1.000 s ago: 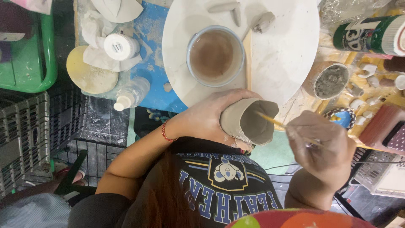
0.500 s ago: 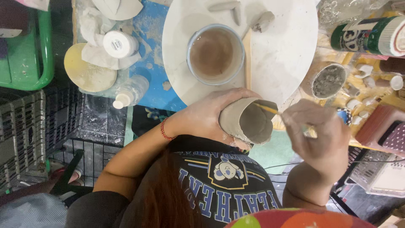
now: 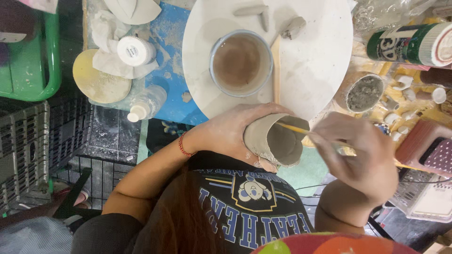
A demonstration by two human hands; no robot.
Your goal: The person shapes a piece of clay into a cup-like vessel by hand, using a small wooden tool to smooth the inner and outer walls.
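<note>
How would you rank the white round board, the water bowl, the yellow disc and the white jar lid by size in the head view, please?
Largest to smallest:
1. White round board
2. Water bowl and yellow disc: these look about alike, so I would not rank one over the other.
3. White jar lid

A blue mat (image 3: 172, 70) covers the worktable, with dark plastic crates (image 3: 28, 150) and a green bin (image 3: 33, 61) alongside.

The cup (image 3: 273, 138) gripped in the left hand's (image 3: 235, 131) fingers is raw grey clay, matt and slightly rough. A thin wooden stick (image 3: 294, 128) held in the right hand's (image 3: 362, 155) fingertips looks smooth. Beyond the fingers, the round white board (image 3: 320, 66) is matt, clay-smeared.
</note>
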